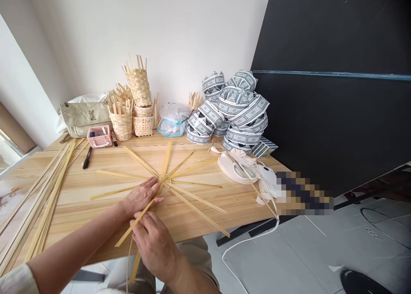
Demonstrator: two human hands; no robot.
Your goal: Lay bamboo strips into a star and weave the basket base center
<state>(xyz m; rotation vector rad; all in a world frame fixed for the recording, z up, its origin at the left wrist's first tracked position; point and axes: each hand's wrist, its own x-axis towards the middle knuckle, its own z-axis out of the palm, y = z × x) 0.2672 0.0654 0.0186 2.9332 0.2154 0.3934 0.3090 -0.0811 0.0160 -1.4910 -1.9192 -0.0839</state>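
Note:
Flat bamboo strips [199,220] radiate like a star from a crossing on the wooden table. My left hand [141,196] presses on the strips just beside their crossing, fingers on top and thumb to the right, holding them. Close in front of it, at the table's near edge, my right hand [157,242] is closed with its fingers pinched on a thin bamboo strip [129,255], whose tail hangs down past the edge. One wide strip runs under both hands towards me, and another sticks out below the right hand. The fingertips of my right hand are partly hidden.
Long loose strips [51,200] lie at the left, with a black marker [86,158]. Behind stand a pink box [99,136], woven baskets [121,125], a bag [85,116] and a pile of patterned bands [242,110]. A tape roll [229,167], scissors [244,173] and a white cable [234,242] are right.

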